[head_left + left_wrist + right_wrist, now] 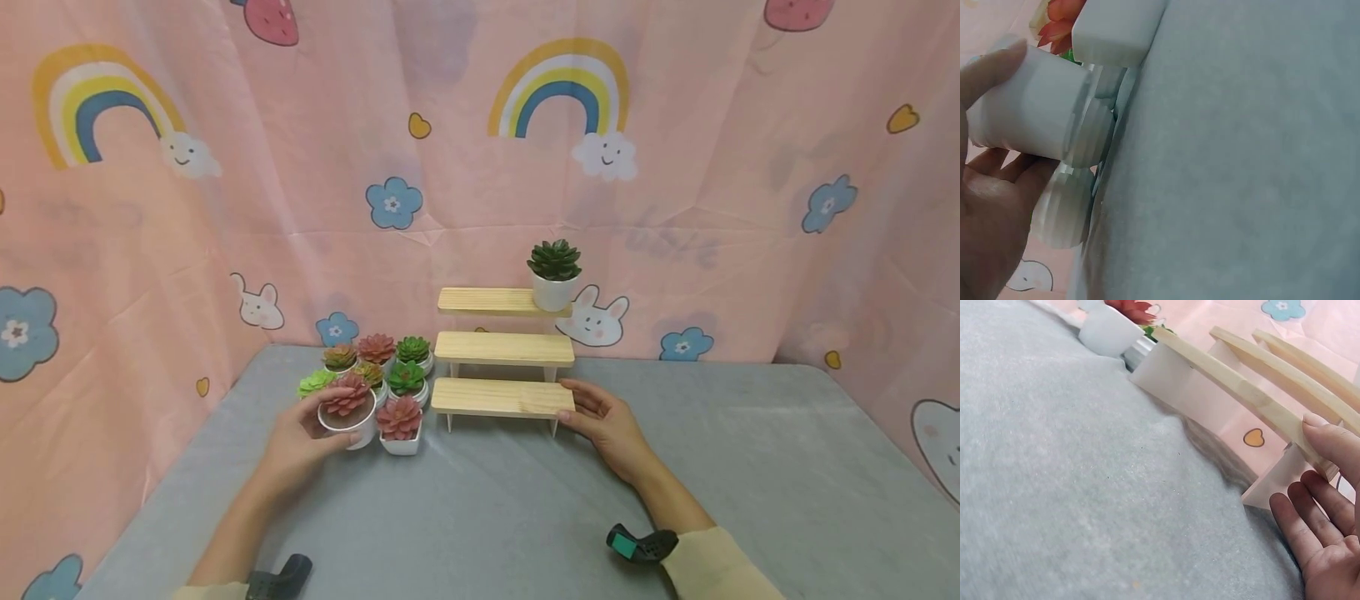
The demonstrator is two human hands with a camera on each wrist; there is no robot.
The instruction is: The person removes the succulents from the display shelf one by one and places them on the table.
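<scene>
My left hand (303,437) holds a round white pot with a red succulent (347,396), thumb on one side and fingers on the other. In the left wrist view the smooth white pot (1029,100) is tilted, close to ribbed white pots (1065,209). My right hand (607,429) grips the right end of the lowest tier of a three-tier wooden stand (498,397). The right wrist view shows the thumb (1329,434) on the board's edge, with the other fingers below by the white leg. A dark green succulent (554,260) in a white pot stands at the top tier's right end.
Several potted succulents cluster left of the stand, among them a red one in a square pot (400,418) and a green one (406,379). Grey cloth (495,508) covers the table. A pink patterned curtain (465,158) hangs behind.
</scene>
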